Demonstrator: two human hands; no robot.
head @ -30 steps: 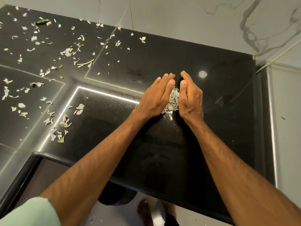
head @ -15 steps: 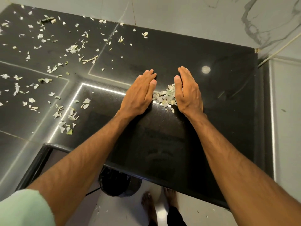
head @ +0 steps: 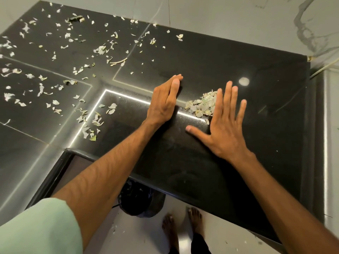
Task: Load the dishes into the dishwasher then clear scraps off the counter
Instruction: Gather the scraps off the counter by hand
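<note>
Black stone table [head: 256, 143]: both hands have drawn apart, leaving the heap of scraps [head: 201, 105] uncovered between them. The left hand [head: 165, 103] stands edge-on at the heap's 9 o'clock with fingers straight. The right hand [head: 227, 129] lies flat and spread at its 3 o'clock. Loose scraps [head: 99, 50] litter the 10 o'clock side, so clearing looks far from finished.

A loose pale mint-green fabric sleeve [head: 36, 226] covers the left upper arm. The veined left forearm [head: 102, 173] and the right forearm [head: 275, 195] are uncovered. Below the glossy black stone worktop [head: 256, 143]'s near edge are two bare feet [head: 169, 224] and dark trouser hems [head: 200, 244].
</note>
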